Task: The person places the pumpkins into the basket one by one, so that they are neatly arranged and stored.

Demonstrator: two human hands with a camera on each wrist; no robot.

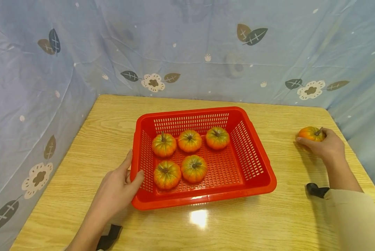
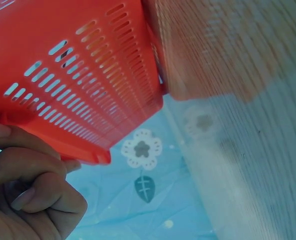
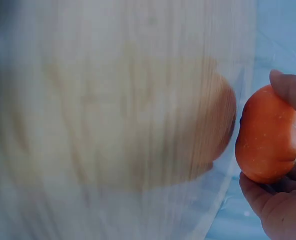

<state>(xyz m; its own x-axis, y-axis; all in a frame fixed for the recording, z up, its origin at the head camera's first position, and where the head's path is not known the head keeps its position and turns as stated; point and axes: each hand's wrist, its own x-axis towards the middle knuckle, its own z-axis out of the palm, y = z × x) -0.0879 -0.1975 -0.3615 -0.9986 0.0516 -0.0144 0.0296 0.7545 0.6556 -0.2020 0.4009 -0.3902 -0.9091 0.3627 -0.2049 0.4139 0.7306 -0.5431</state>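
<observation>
A red plastic basket (image 1: 256,164) with slotted walls stands mid-table, and several small orange-green pumpkins (image 1: 190,141) lie in its left and middle part. My left hand (image 1: 118,188) grips the basket's left rim, thumb on the inner side; the left wrist view shows curled fingers (image 2: 42,187) below the basket's red wall (image 2: 77,95). Far to the right, my right hand (image 1: 329,146) holds another small pumpkin (image 1: 309,133) between thumb and fingers. In the right wrist view this pumpkin (image 3: 268,135) appears just off the table surface, its stem partly hidden by the hand.
The glossy wood-grain table (image 1: 112,118) reflects a bright light near its front. Pale blue curtains (image 1: 193,45) with flowers and leaves hang behind and at both sides. Black straps (image 1: 315,190) show by both wrists.
</observation>
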